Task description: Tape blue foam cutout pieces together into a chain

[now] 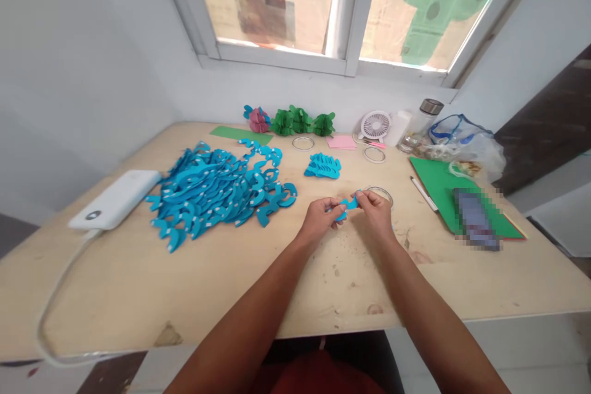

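Blue cutout [349,204] pinched between left hand [318,218] and right hand [375,215].
Heaped cutouts [217,197] are laid beside them on a plywood table [341,283] beneath a window [344,6].

Matt blue paper cut-outs [217,197] lie heaped at left of frame on a rough, scuffed pale plywood tabletop [341,283], beside a smooth, glossy white plastic power bank [113,200]; at right, a crinkled clear plastic bag [480,154].
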Action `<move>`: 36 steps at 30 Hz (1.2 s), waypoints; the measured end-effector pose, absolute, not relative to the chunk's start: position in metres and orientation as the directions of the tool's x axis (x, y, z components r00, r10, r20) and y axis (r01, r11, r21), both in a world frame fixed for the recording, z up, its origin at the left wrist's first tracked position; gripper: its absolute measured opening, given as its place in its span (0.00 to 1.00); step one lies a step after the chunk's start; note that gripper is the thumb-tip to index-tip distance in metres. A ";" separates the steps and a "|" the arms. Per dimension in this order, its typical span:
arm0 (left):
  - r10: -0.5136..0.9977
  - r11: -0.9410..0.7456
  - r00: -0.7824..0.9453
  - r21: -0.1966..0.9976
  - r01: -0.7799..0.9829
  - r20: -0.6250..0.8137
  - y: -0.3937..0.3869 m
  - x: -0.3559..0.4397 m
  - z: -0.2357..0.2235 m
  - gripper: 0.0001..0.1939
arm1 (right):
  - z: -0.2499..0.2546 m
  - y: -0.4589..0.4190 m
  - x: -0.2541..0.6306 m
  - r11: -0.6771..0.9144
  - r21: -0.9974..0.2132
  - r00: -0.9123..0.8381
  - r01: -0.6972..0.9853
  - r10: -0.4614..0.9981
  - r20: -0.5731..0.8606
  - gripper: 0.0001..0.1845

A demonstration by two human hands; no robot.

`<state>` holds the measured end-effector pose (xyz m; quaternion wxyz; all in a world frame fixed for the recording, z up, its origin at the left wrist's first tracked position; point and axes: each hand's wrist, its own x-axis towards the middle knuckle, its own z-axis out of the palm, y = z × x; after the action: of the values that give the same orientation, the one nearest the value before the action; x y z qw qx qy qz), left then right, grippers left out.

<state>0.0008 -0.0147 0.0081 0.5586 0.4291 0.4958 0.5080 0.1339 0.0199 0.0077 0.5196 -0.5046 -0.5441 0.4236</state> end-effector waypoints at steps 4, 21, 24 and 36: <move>0.992 0.130 0.019 0.982 -0.136 -0.128 -0.015 -0.001 0.010 0.09 | 0.009 0.020 0.135 0.148 -0.982 0.051 0.115 0.987 0.155 0.19; 0.973 0.115 -0.170 0.969 -0.217 -0.154 -0.021 -0.025 0.026 0.21 | 0.011 0.017 0.134 0.183 -0.979 -0.022 0.090 0.983 0.182 0.23; 0.983 0.102 -0.136 0.979 -0.174 -0.126 -0.028 -0.023 0.027 0.22 | 0.012 0.016 0.133 0.186 -0.979 -0.106 0.084 0.978 0.177 0.22; 0.783 0.405 -0.564 0.473 0.782 0.261 -0.043 -0.174 0.041 0.11 | 0.010 0.035 0.156 0.237 -0.971 0.371 0.036 0.899 0.233 0.15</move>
<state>-0.1737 -0.0432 0.0411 0.0010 0.4670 0.8382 0.2817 0.1565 0.0350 0.0105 0.6451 -0.5192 -0.4499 0.3344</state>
